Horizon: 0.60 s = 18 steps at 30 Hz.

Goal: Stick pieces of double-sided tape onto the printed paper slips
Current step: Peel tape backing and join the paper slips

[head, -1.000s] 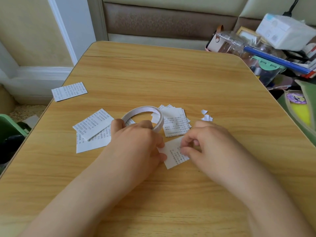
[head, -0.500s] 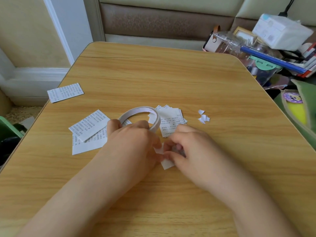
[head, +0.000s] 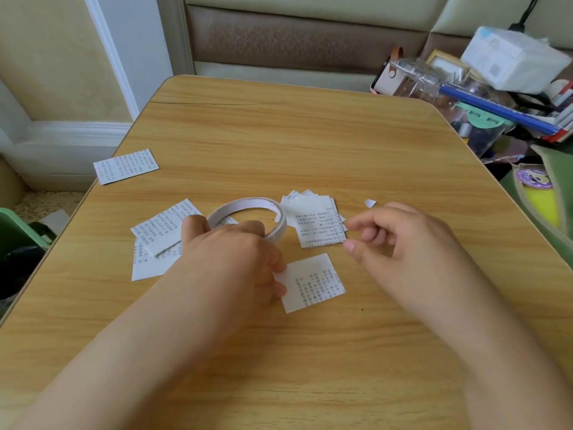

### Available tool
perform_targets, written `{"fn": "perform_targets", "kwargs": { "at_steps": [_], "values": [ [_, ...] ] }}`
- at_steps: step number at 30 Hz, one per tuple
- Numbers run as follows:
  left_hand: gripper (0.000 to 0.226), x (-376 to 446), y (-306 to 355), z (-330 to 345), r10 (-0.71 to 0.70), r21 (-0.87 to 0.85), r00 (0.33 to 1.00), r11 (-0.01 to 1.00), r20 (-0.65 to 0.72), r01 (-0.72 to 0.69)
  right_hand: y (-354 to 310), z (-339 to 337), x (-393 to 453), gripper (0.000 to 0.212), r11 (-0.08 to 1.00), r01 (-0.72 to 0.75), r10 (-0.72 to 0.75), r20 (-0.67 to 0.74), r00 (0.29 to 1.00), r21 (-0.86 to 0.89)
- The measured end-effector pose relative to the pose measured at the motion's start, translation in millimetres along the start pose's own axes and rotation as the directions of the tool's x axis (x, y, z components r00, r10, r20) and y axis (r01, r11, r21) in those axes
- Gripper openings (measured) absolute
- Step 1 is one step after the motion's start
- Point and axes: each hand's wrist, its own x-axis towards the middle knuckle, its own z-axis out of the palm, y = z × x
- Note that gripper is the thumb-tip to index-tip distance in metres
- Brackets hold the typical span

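A white roll of double-sided tape (head: 248,204) stands on the wooden table (head: 310,144). My left hand (head: 229,262) grips its near side, and the fingertips touch the left edge of a printed paper slip (head: 313,282) lying flat in front of me. My right hand (head: 403,243) hovers to the right of that slip, fingers loosely curled, thumb and forefinger apart, with nothing visible between them. A stack of printed slips (head: 319,223) lies just behind the slip. More slips (head: 158,240) overlap left of the roll, and a single slip (head: 125,166) sits at the table's left edge.
A small white paper scrap (head: 370,203) lies behind my right hand. Off the table's right side are a white box (head: 514,57), a blue rod (head: 496,111), clear bags and a green pouch (head: 539,206). A green bin (head: 15,231) stands at the left.
My right hand has lifted off the slip and pulled back to the right, uncovering it. My left hand stays on the tape roll.
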Motion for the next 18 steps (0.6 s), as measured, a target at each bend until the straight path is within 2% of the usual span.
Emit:
{"fn": "perform_targets", "kwargs": {
  "at_steps": [3, 8, 11, 18],
  "values": [
    [0.026, -3.8, -7.6, -1.8, -0.004, 0.031, 1.000, 1.000, -0.011, 0.004, -6.2, 6.9, 1.5, 0.028, 0.997, 0.069, -0.069, 0.031, 0.997, -0.028],
    [0.023, -8.7, -20.9, -4.1, -0.114, 0.048, 0.990, 0.992, -0.085, 0.118, -18.5, 17.6, 2.0, 0.029, 0.984, 0.165, -0.155, 0.133, 0.979, -0.065],
    [0.020, -5.7, -26.7, -5.4, -0.189, 0.013, 0.971, 0.981, -0.148, 0.194, -18.4, 23.3, 1.9, 0.031, 0.980, 0.179, -0.159, 0.190, 0.969, -0.090],
    [0.026, 0.8, -34.2, -2.5, -0.256, -0.044, 0.931, 0.966, -0.259, 0.253, -8.9, 20.3, 4.0, 0.020, 0.986, 0.104, -0.091, 0.110, 0.990, -0.127]
  ]
}}
